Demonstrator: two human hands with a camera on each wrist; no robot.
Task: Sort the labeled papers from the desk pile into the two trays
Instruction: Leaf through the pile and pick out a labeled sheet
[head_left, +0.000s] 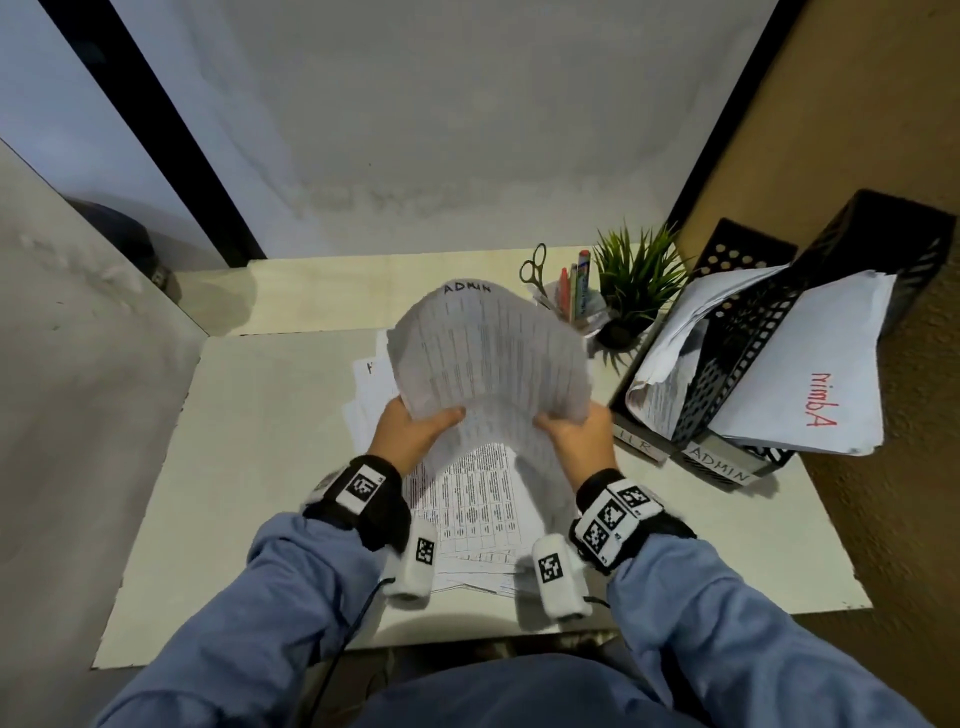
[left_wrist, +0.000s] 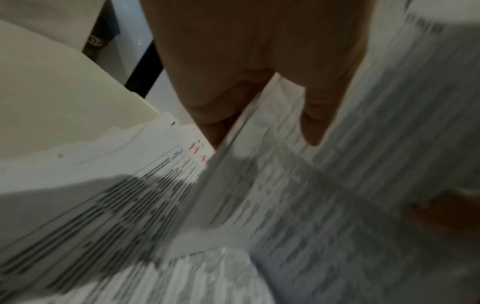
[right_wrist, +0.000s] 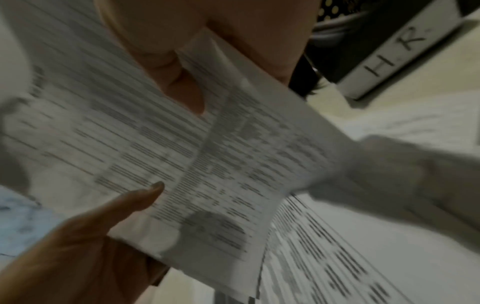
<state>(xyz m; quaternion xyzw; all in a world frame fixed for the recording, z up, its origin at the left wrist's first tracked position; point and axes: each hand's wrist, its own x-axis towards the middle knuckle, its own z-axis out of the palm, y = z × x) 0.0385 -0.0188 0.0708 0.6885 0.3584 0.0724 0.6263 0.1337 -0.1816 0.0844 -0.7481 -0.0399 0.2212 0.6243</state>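
Both hands — left (head_left: 410, 431), right (head_left: 576, 436) — pinch the ADMIN sheet (head_left: 488, 358); best keep it flat, slide it into the ADMIN tray (head_left: 727, 467).

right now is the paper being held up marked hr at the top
No, the held paper, gripped by the left hand and right hand, has ADMIN handwritten along its top edge.

ADMIN-labeled paper (head_left: 488, 358) in left hand (head_left: 415, 431) and right hand (head_left: 576, 436) above desk pile (head_left: 472, 504).

You hold thin matt paper (head_left: 488, 358) — printed, slightly crumpled. Your desk (head_left: 249, 467) looks smooth and matt; the trays (head_left: 748, 332) — black perforated plastic.
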